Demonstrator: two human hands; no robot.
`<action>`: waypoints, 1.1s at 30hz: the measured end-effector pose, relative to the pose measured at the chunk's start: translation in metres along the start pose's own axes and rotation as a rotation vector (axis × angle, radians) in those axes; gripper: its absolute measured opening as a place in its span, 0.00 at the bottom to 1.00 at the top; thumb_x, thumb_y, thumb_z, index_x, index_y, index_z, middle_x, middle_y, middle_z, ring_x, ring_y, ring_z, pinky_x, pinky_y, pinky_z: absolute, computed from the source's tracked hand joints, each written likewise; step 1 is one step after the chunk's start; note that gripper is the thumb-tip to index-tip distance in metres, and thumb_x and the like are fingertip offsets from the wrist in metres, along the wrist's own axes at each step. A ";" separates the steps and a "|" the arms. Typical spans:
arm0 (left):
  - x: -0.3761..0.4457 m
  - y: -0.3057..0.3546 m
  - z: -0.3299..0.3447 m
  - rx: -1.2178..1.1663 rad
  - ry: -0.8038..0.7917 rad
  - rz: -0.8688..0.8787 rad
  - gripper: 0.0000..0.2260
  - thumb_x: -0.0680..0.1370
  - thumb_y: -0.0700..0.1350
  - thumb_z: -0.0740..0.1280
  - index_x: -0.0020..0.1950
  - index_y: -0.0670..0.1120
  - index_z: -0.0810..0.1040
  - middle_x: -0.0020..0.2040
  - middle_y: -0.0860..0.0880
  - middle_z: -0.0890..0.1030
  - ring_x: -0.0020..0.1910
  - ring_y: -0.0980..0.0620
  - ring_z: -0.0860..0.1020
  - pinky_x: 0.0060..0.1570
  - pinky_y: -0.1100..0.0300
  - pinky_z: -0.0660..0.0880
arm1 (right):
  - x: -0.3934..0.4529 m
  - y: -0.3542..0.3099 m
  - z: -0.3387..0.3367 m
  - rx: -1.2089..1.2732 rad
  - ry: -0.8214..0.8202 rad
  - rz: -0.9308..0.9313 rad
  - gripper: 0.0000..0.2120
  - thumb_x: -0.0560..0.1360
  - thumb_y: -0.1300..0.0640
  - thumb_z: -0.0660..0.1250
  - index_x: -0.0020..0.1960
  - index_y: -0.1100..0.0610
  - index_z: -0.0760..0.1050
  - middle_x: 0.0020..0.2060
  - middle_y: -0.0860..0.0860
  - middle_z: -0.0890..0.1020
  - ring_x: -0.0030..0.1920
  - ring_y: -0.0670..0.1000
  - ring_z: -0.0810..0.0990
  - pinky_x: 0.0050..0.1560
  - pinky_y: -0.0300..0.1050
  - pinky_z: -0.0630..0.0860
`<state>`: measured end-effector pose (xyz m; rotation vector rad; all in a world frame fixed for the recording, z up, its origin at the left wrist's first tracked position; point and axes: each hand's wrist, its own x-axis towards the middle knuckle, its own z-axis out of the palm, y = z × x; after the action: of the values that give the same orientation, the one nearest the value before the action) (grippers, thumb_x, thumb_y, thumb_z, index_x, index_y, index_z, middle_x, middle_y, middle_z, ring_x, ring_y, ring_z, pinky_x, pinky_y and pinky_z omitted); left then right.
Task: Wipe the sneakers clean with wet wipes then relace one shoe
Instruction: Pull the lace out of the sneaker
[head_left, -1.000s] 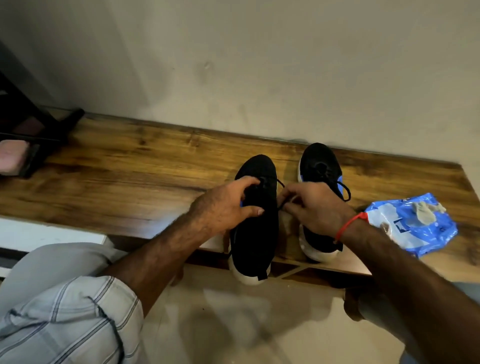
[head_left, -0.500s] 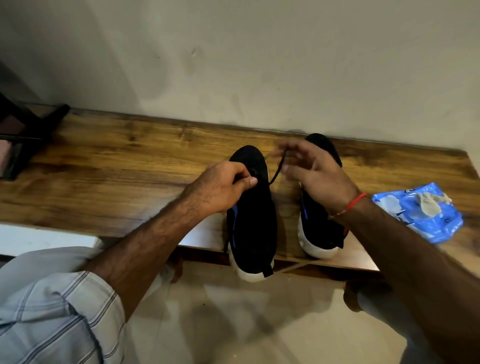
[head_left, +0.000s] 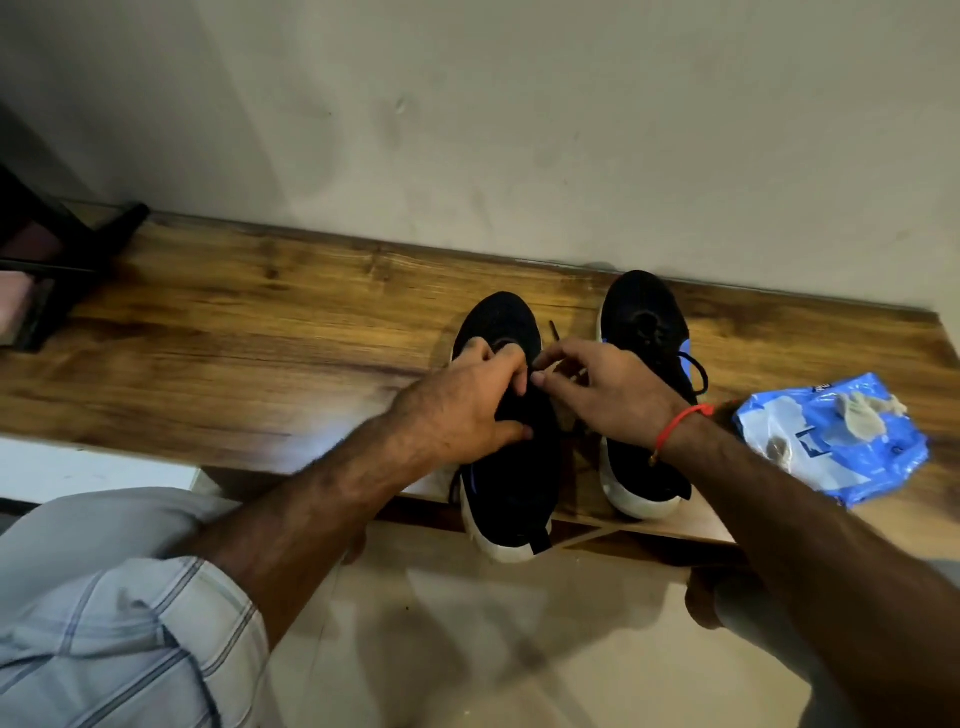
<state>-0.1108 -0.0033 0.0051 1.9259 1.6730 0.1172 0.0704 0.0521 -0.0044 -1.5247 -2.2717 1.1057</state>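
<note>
dark rack: something black sits at the far left end of the bench, half out of view, can't tell what it is. Not part of this.

left hand: curled over the middle of the left sneaker, fingers bent round the lace area and thumb pressed on the upper. Looks like it's pinning the shoe and maybe holding one side of the lace; the exact grip is hidden under the knuckles.

left sneaker: black with a white sole, toe pointing at the wall, heel hanging off the front edge of the bench. This looks like the one being relaced.

lace: a thin dark end pokes up between the two hands, right above the fingertips.

right hand: fingertips pinched together on the lace, just beside the left hand's fingers. Red thread round the wrist.

how I'd do this bit: keep the shoe pinned so it doesn't slide off the edge, feed the tip through squarely, then pull both sides even before moving to the next eyelet. Dark lace on dark mesh in dim light, so go by feel.

right sneaker: parked just beside the first one, lace loop trailing off its right side.

wet wipes pack: blue, crumpled, far right of the bench, with what looks like a used wipe on top. My guess is wiping's done.
</note>
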 end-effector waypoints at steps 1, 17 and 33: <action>0.001 -0.001 -0.002 0.015 0.027 0.012 0.13 0.76 0.53 0.73 0.55 0.56 0.71 0.55 0.54 0.71 0.51 0.54 0.75 0.40 0.62 0.72 | 0.000 0.000 0.000 -0.013 -0.011 -0.006 0.11 0.79 0.47 0.66 0.59 0.49 0.78 0.46 0.46 0.82 0.42 0.44 0.81 0.40 0.38 0.78; 0.010 -0.035 -0.038 0.179 0.427 -0.250 0.17 0.80 0.47 0.70 0.67 0.61 0.75 0.74 0.52 0.68 0.73 0.44 0.62 0.67 0.41 0.61 | -0.015 -0.014 -0.010 -0.221 -0.239 -0.104 0.14 0.75 0.46 0.71 0.51 0.50 0.69 0.37 0.47 0.79 0.37 0.43 0.78 0.40 0.41 0.78; 0.012 -0.015 -0.019 -0.239 0.075 -0.050 0.06 0.75 0.52 0.75 0.51 0.56 0.82 0.46 0.58 0.83 0.40 0.65 0.77 0.37 0.69 0.71 | -0.004 -0.012 -0.023 0.413 0.090 -0.028 0.06 0.78 0.55 0.69 0.47 0.58 0.78 0.34 0.53 0.85 0.36 0.49 0.82 0.38 0.44 0.77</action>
<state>-0.1291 0.0157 0.0102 1.7196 1.6713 0.3573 0.0763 0.0572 0.0209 -1.3406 -1.8516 1.3627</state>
